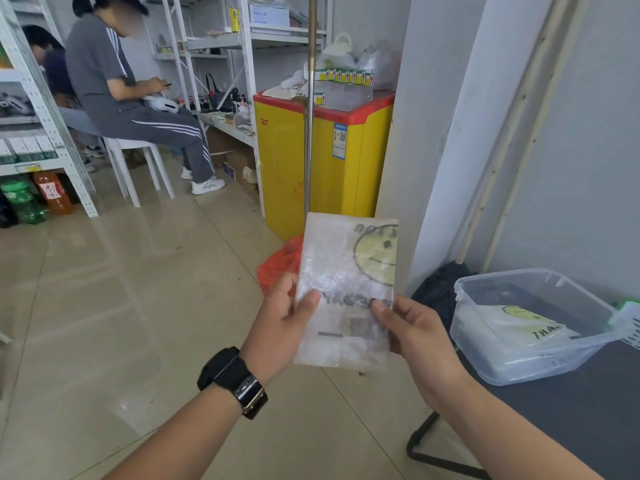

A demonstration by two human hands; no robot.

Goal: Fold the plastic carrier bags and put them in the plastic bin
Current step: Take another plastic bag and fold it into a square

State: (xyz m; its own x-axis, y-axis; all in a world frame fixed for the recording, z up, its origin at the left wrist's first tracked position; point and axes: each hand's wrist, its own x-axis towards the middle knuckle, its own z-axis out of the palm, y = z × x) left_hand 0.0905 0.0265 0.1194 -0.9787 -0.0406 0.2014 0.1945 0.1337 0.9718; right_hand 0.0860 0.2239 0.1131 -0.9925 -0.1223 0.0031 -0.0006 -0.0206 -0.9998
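I hold a folded translucent carrier bag with a yellow smiley print upright in front of me, over the floor. My left hand pinches its lower left edge, thumb on the front. My right hand pinches its lower right edge the same way. A clear plastic bin stands to the right on a dark table, apart from both hands. Inside it lies another folded smiley bag.
An orange bag lies on the tiled floor behind the held bag. A yellow and red chest freezer and a metal pole stand beyond it. Two people sit by white shelving at the left. A white basket touches the bin's right side.
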